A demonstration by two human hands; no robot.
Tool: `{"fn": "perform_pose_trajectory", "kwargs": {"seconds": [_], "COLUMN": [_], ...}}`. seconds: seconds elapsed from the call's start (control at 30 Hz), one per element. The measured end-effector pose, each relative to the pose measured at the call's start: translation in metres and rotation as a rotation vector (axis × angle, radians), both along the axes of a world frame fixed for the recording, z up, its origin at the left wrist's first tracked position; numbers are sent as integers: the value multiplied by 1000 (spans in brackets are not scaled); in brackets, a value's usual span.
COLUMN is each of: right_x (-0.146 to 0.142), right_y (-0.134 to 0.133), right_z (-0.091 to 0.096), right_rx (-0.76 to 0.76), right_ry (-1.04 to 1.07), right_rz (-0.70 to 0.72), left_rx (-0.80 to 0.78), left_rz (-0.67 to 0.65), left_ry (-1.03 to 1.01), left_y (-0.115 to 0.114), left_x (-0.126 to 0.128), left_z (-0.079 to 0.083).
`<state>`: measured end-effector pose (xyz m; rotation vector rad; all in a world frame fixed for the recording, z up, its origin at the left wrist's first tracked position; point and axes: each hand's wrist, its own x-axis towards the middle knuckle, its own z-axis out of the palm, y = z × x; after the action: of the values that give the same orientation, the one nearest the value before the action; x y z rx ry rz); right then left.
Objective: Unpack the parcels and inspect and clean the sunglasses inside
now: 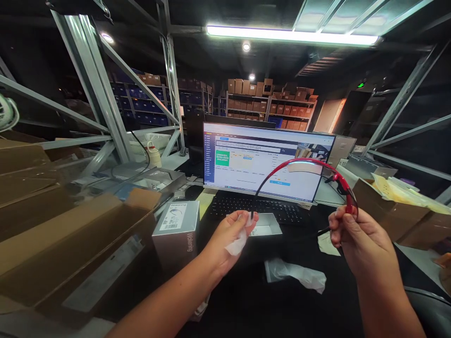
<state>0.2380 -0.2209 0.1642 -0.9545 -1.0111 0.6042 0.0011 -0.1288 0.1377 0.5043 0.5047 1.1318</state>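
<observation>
Black desk open between forearms save one crumpled wrapper; edge of one grey box close by left forearm. Left hand pinches tip of one raised red band and white wrap; right hand grips band's other end. Beyond the arch, one keyboard, one monitor

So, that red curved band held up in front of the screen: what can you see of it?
The red band is slim and glossy, apparently plastic. It arches upward, darkening to black toward the picture's left end, with small black parts near the right end. The left grip pinches the dark end, along with white wrapping; the right grip holds the other end, partly hiding it. In this view, the arch crosses the lit monitor.
</observation>
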Motion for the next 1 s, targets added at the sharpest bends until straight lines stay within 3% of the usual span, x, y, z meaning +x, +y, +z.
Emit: {"fn": "perform_pose_trajectory", "kwargs": {"seconds": [0.3,0.47,0.57,0.8,1.0], "right_x": [-2,-6,-8,-14,-16], "right_y": [4,-1,-6,1,12], "right_z": [-7,-9,-9,-12,-18], "right_rx": [27,92,77,0,-4], "right_ry": [-72,-278,-378,-270,-208], "right_rz": [-20,-179,-193,-191,-199], "left_rx": [196,58,26,158,295], "left_rz": [-203,-203,-200,-270,-155], "left_ry": [14,-59,-91,-106,-55], "left_y": [-3,-1,0,-5,1], "left_x": [-13,-11,-11,-9,-4], "left_z": [2,2,2,3,0]}}
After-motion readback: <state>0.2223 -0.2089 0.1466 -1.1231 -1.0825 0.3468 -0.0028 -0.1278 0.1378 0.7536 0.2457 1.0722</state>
